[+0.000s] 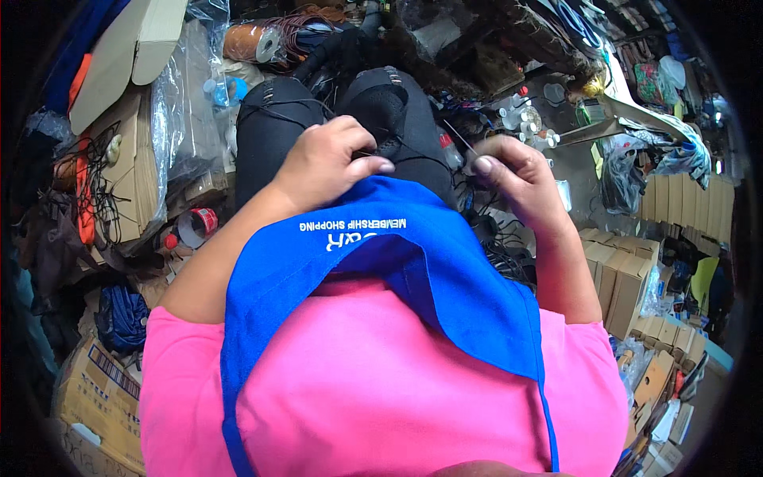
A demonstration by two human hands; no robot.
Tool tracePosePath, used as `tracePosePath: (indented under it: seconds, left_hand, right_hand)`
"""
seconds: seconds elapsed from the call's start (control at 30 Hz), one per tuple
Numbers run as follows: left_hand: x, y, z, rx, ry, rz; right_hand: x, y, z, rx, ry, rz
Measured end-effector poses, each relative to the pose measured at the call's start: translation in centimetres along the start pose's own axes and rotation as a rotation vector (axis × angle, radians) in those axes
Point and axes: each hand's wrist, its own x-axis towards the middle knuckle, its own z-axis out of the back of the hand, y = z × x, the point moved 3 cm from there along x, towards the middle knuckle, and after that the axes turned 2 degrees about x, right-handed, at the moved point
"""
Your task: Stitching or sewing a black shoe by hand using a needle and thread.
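A thin metal needle (458, 136) is in the right hand (517, 175), over the right side of the lap; its shaft points up and left from the fingers. The thumb and fingers close narrowly around its lower end. The left hand (330, 163) is over the middle of the lap, well apart from the right, its thumb and forefinger drawn near each other; what they grip is too dark to tell. Black cord (425, 157) runs loosely to the right of the left thumb, across the black trousers (274, 151).

Below the hands, a blue apron (485, 294) with white print folds over a pink shirt (397, 389).

Beyond the knees is an orange spool (253, 43) in clear wrap, on the left. To the right of the right knee, clear bottles (524, 119) stand close together, near the right hand. On the left are upright cardboard (137, 175), clear plastic (191, 111) and a bottle with a red label (199, 226). At lower left is a yellowish carton (95, 405). Brown boxes (620, 274) are stacked by the right forearm, with a dark plastic bag (622, 181) farther off.
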Motion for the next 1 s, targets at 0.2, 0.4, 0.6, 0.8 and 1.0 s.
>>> tracePosePath:
  seconds: [0.2, 0.4, 0.6, 0.8, 1.0]
  left_hand:
    - [-2.1, 4.1, 5.7, -0.233, -0.465, 0.139]
    - [-2.1, 4.0, 6.1, -0.241, -0.338, 0.178]
    - [1.9, 2.0, 4.3, -0.224, -0.227, -0.03]
    - [3.0, 2.0, 2.7, -0.267, -0.057, 0.008]
    - [5.3, 1.1, 1.1, -0.218, 0.007, -0.163]
  right_hand:
    - [2.0, -1.9, -1.3, -0.09, -0.027, 0.054]
    - [3.2, -1.4, -1.8, -0.34, -0.039, 0.153]
    - [3.8, -0.3, -2.9, -0.514, 0.009, 0.234]
    - [3.4, -0.6, -3.1, -0.458, -0.007, 0.2]
    - [3.9, 0.0, -3.2, -0.521, 0.003, 0.225]
